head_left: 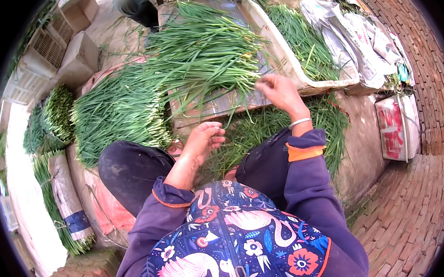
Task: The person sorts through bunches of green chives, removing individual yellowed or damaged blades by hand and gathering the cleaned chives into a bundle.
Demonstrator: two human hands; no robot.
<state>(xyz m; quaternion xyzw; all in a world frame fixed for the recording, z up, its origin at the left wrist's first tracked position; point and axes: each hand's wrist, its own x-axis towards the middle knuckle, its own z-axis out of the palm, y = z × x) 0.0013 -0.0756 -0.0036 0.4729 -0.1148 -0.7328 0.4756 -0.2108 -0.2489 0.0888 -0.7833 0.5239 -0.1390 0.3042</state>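
Observation:
A big heap of green chives (202,54) lies on a low board (215,111) in front of me, its pale stem ends to the right. Against those ends is my right hand (282,95), fingers bent and pinched together; whatever is between the fingertips is too small to make out. Above my lap hovers my left hand (202,142), palm turned inward, fingers loosely curled and apart, holding nothing I can see. Loose green blades (252,137) lie on the ground under the board, between my knees.
A second chive pile (120,111) lies left of the board. Further left are a tied bundle (57,112) and a wrapped bundle (67,197). A white crate (278,60) of chives stands right, a red-and-white basket (395,129) beyond. Another person's leg (140,10) shows at the back.

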